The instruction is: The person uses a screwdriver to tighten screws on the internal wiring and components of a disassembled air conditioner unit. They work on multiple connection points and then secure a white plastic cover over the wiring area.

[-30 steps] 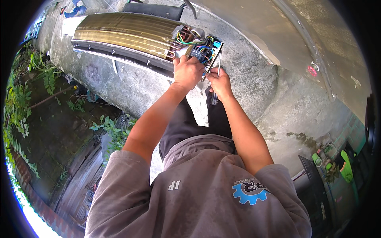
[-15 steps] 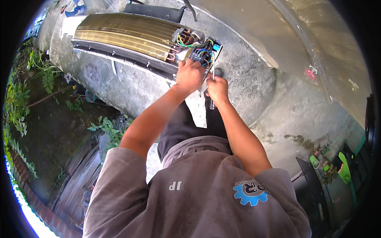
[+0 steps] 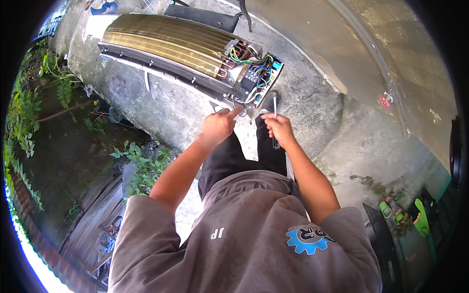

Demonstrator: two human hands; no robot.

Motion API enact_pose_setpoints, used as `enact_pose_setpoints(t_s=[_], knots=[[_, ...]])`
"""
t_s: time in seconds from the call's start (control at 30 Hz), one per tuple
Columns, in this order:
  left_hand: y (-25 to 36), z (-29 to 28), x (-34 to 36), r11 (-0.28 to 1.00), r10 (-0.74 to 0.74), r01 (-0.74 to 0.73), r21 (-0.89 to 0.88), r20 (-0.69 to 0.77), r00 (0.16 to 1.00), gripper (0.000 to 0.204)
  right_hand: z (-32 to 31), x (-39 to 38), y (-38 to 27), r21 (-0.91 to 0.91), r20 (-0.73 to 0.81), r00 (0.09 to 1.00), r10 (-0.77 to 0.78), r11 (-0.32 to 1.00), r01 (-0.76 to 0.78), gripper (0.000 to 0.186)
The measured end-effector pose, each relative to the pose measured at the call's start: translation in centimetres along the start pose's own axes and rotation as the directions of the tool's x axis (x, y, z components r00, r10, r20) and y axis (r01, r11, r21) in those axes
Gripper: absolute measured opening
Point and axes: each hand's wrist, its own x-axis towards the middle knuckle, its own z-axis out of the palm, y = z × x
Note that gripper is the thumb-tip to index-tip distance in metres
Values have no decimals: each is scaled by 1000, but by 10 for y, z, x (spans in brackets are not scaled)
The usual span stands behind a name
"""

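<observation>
An opened air conditioner indoor unit [image 3: 166, 44] lies on the concrete, its gold-coloured fins facing up. At its right end sit bundled coloured wires [image 3: 266, 68], copper pipe bends and a dark terminal block [image 3: 251, 77]. My left hand [image 3: 218, 126] is just off the near corner of that end, index finger forward and the other fingers curled in; whatever is pinched there is too small to make out. My right hand [image 3: 280, 130] grips a screwdriver [image 3: 275, 104], its metal shaft pointing away from me and its clear handle partly hidden under the palm.
Behind the unit lies a dark flat panel [image 3: 202, 18]. A wall with a pipe and a red valve handle [image 3: 385, 102] rises at the right. Green plants [image 3: 144, 163] border the concrete ledge on the left. My shoe [image 3: 268, 101] is close to the unit's right end.
Both hands have drawn back toward me from the unit's wired end. The right hand has moved slightly right with the screwdriver. The terminal block, partly covered before, now shows.
</observation>
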Motion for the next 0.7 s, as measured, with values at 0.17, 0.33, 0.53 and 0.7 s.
enact_pose_setpoints(t_s=[0.17,0.33,0.53,0.7], knots=[[-4,13,13,984,175,-172,37,-224,959,20,39,4,12,238,-77,994,82,969,-61,18],[-8,4,24,942,320,-299,152,-144,936,22,76,25,12,572,-8,923,384,759,-311,24],[-15,-5,22,912,404,-410,-5,-153,902,24,80,33,26,562,-120,870,478,755,-337,12],[-13,-14,19,920,372,-386,-60,-169,913,25,33,-19,11,666,-175,943,283,740,-98,14]])
